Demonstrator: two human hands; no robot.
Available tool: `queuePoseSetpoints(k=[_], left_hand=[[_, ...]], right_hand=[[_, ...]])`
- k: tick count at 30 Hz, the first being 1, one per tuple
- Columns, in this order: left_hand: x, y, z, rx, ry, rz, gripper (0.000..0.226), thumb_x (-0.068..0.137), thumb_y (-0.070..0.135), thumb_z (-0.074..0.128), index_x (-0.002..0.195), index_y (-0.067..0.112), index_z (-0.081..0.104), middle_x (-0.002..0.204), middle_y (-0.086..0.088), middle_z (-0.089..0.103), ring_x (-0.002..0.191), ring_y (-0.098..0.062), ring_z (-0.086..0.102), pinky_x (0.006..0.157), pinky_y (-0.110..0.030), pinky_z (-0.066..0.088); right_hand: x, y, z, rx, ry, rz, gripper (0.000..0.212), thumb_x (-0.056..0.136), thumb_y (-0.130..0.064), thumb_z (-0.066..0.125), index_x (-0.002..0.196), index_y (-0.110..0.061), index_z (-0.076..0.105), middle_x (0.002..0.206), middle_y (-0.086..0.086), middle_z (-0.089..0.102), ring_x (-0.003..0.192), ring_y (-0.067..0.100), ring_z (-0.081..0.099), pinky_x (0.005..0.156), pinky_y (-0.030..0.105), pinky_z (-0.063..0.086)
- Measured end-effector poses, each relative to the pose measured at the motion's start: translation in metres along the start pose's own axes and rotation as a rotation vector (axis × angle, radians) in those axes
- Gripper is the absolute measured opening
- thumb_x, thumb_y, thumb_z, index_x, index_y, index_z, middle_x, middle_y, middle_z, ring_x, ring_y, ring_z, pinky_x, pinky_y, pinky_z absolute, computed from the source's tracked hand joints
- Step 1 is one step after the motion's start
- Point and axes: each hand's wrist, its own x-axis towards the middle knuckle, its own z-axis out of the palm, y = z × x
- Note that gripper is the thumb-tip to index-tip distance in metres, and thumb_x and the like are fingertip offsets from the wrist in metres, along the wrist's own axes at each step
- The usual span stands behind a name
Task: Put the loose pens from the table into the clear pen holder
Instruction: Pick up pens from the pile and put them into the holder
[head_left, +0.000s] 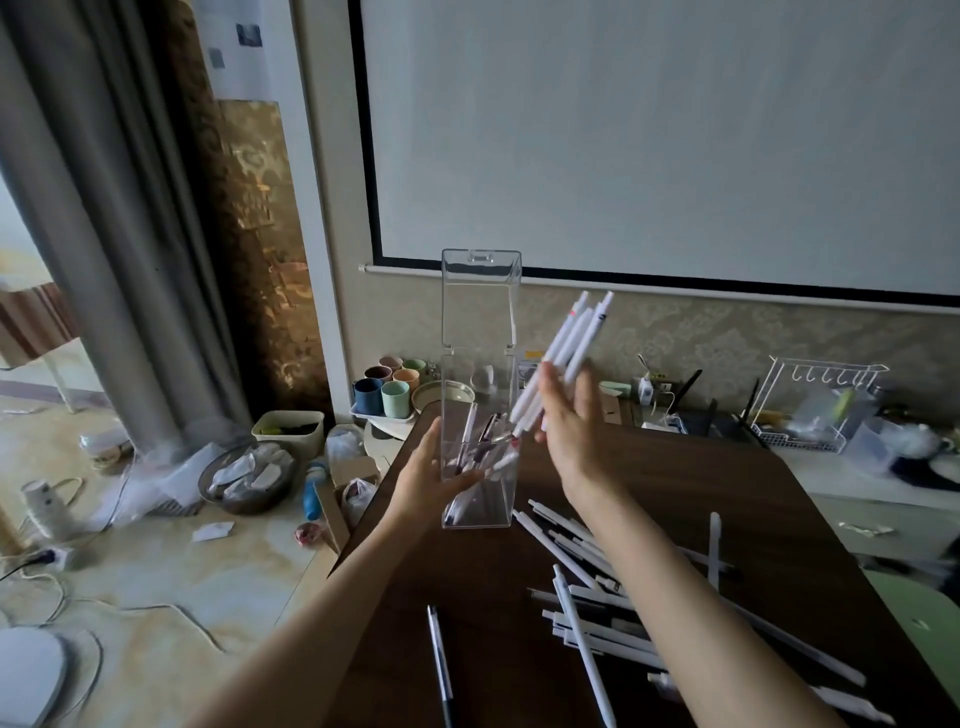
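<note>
A tall clear pen holder (498, 374) stands on the dark wooden table (493, 597), its hinged lid (480, 296) flipped up. Several pens lie slanted inside it. My left hand (423, 478) grips the holder's lower left side. My right hand (574, 426) is raised just right of the holder's mouth, holding a bunch of white pens (558, 358) tilted with their tips down toward the opening. A heap of loose white pens (623, 608) lies on the table near my right forearm, and one dark-tipped pen (440, 665) lies apart near the front.
Coloured cups (387, 389) on a tray stand behind the table's far left corner. A white wire rack (810, 405) and clutter sit at the back right. A bin (288, 428), a bowl (249, 475) and bags crowd the floor on the left.
</note>
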Motion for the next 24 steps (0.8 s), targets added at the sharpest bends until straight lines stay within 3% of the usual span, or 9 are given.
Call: queuePoseSetpoints(k=[3, 6, 8, 11, 14, 16, 20, 21, 24], left_hand=[[-0.004, 0.002, 0.001, -0.061, -0.011, 0.028, 0.093, 0.074, 0.014, 0.074, 0.146, 0.024, 0.017, 0.13, -0.003, 0.056, 0.108, -0.014, 0.059, 0.092, -0.034, 0.051], [-0.006, 0.002, 0.002, -0.098, -0.016, 0.06, 0.091, 0.075, 0.01, 0.073, 0.146, 0.023, 0.018, 0.138, -0.003, 0.05, 0.114, -0.012, 0.053, 0.098, -0.037, 0.048], [-0.009, 0.0, 0.001, -0.119, -0.007, 0.055, 0.093, 0.073, 0.012, 0.074, 0.146, 0.025, 0.018, 0.14, -0.005, 0.048, 0.121, -0.018, 0.052, 0.101, -0.042, 0.046], [-0.009, -0.005, 0.001, -0.13, 0.0, 0.034, 0.095, 0.07, 0.019, 0.077, 0.144, 0.032, 0.019, 0.135, -0.008, 0.053, 0.12, -0.024, 0.055, 0.101, -0.049, 0.046], [-0.01, -0.007, 0.0, -0.162, -0.02, 0.02, 0.093, 0.07, 0.016, 0.077, 0.143, 0.034, 0.022, 0.127, -0.009, 0.059, 0.112, -0.021, 0.061, 0.098, -0.049, 0.048], [-0.012, -0.006, -0.003, -0.163, -0.059, 0.017, 0.095, 0.068, 0.02, 0.079, 0.143, 0.034, 0.022, 0.129, -0.009, 0.058, 0.113, -0.022, 0.06, 0.098, -0.05, 0.048], [-0.028, -0.013, -0.005, -0.105, -0.068, -0.083, 0.124, 0.043, 0.061, 0.081, 0.144, 0.027, 0.017, 0.147, -0.015, 0.035, 0.123, -0.027, 0.051, 0.098, -0.051, 0.048], [-0.042, -0.009, -0.005, -0.042, -0.025, -0.111, 0.12, 0.047, 0.061, 0.08, 0.143, 0.021, 0.019, 0.146, -0.014, 0.034, 0.121, -0.025, 0.051, 0.098, -0.047, 0.048], [-0.086, -0.014, -0.005, 0.228, 0.175, -0.109, 0.072, 0.069, 0.048, 0.072, 0.123, 0.009, 0.045, 0.122, -0.011, 0.046, 0.102, -0.02, 0.054, 0.09, -0.033, 0.049]], right_hand=[[0.019, 0.006, 0.028, -0.151, -0.052, -0.041, 0.006, 0.094, -0.021, 0.048, 0.099, -0.017, 0.046, 0.077, -0.002, 0.054, 0.059, 0.013, 0.06, 0.042, 0.015, 0.048], [0.027, 0.017, 0.048, -0.331, -0.031, 0.037, 0.013, 0.092, -0.022, 0.052, 0.095, -0.01, 0.051, 0.076, 0.003, 0.055, 0.072, 0.031, 0.063, 0.057, 0.039, 0.056], [0.025, 0.022, 0.052, -0.526, -0.127, 0.188, 0.022, 0.09, -0.02, 0.054, 0.102, -0.001, 0.056, 0.073, 0.002, 0.055, 0.078, 0.029, 0.061, 0.066, 0.039, 0.052], [0.019, 0.018, 0.05, -0.66, -0.298, 0.411, 0.036, 0.087, -0.022, 0.058, 0.116, 0.0, 0.054, 0.102, 0.013, 0.063, 0.098, 0.03, 0.06, 0.083, 0.039, 0.048], [0.015, 0.009, 0.044, -0.555, -0.271, 0.414, 0.046, 0.086, -0.02, 0.06, 0.122, 0.007, 0.049, 0.126, 0.025, 0.056, 0.114, 0.036, 0.054, 0.095, 0.043, 0.044], [0.009, 0.005, 0.035, -0.493, -0.244, 0.386, 0.04, 0.086, -0.014, 0.058, 0.119, 0.007, 0.052, 0.125, 0.024, 0.057, 0.109, 0.033, 0.057, 0.094, 0.04, 0.046], [-0.015, 0.003, 0.004, -0.319, -0.227, 0.304, 0.022, 0.088, -0.008, 0.054, 0.109, -0.003, 0.059, 0.102, 0.011, 0.062, 0.083, 0.015, 0.059, 0.075, 0.022, 0.048], [-0.025, 0.004, -0.006, -0.273, -0.211, 0.302, 0.019, 0.089, -0.005, 0.053, 0.106, 0.0, 0.059, 0.098, 0.011, 0.061, 0.08, 0.014, 0.058, 0.072, 0.019, 0.047], [-0.056, 0.019, -0.042, -0.383, -0.17, 0.267, 0.011, 0.088, -0.005, 0.054, 0.096, -0.007, 0.061, 0.095, 0.01, 0.063, 0.088, 0.02, 0.06, 0.078, 0.029, 0.048]])
